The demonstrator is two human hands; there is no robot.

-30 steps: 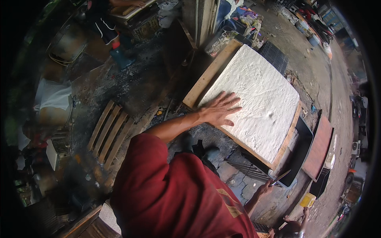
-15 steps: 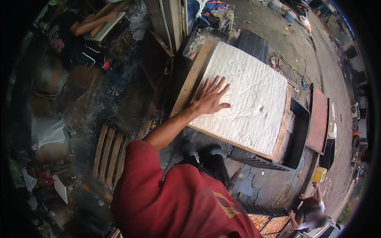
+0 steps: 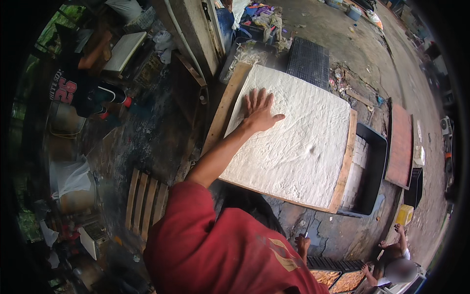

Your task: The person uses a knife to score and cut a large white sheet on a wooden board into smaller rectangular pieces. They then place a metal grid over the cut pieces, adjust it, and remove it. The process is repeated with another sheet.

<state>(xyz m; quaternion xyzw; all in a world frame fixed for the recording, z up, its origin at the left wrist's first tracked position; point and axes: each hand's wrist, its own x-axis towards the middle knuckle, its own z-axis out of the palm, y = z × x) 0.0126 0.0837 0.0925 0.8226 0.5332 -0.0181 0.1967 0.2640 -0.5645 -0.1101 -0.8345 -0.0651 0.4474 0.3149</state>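
My left hand (image 3: 259,111) lies with fingers spread on the left part of a large, wrinkled white slab (image 3: 289,147). The slab rests between wooden strips (image 3: 344,161) on a raised board. My right hand (image 3: 301,243) is low in the picture, closed on a long thin blade (image 3: 307,229), apparently a knife, held apart from the slab. A dark plastic tub (image 3: 374,176) with white blocks (image 3: 356,166) stands just right of the board.
A co-worker (image 3: 88,88) stands at a bench at upper left; another person (image 3: 399,267) is at lower right by trays (image 3: 342,279). A slatted wooden pallet (image 3: 144,201), concrete post (image 3: 181,24), black grating (image 3: 306,61), reddish board (image 3: 399,144) and yellow container (image 3: 404,215) surround me.
My left hand has shifted up and toward the slab's left part. The blade in my right hand has moved left, away from the tub. The view has shifted somewhat.
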